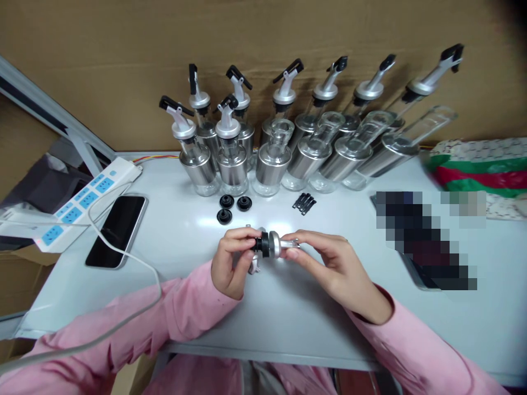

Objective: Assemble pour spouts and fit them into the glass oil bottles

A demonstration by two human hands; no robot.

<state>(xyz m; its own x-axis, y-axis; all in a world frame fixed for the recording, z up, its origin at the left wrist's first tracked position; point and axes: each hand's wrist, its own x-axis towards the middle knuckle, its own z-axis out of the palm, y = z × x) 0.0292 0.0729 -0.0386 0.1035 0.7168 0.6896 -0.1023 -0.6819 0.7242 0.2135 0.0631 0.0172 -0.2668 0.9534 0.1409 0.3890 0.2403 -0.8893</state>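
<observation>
Over the near part of the table, my left hand [234,258] pinches a black ribbed stopper [263,244]. My right hand [329,260] grips the narrow end of a silver pourer spout [275,244]. The two parts meet end to end, lying level between my hands; whether they are locked together cannot be seen. Just below, partly hidden by the left fingers, lies another silver spout piece [255,265]. Beyond my hands are three loose black stoppers [224,216] and several small black levers [303,203].
Glass bottles with steel sleeves [273,162] stand in rows at the back, some topped with pourers. At left are a power strip [86,200], a phone [116,231] and a white cable [142,257] crossing my left sleeve. A blurred-out dark device [420,274] and a patterned bag [481,170] lie right.
</observation>
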